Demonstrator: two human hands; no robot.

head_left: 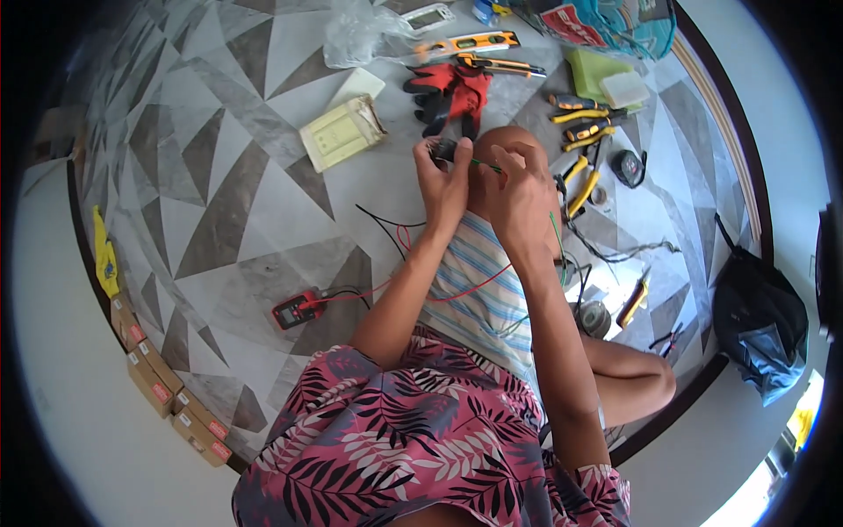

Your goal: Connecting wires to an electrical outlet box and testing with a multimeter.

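Above my raised knee, my left hand (444, 191) is closed on a small dark part (443, 150), its exact kind too small to make out. A thin green wire (485, 164) runs from that part to my right hand (516, 209), whose thumb and fingers pinch it. Another stretch of green wire shows beside my right wrist. On the floor to the left lies a red and black multimeter (299, 309). Its red test lead (479, 288) loops across my lap, and black leads curl near my left forearm.
Red and black work gloves (452, 95), a spirit level (474, 44) and a utility knife (502, 65) lie ahead. A yellowed box (342, 133) is ahead left. Pliers (580, 187), a tape measure (629, 168) and tangled dark cable (615, 255) lie right. Cardboard boxes (151, 378) line the left wall.
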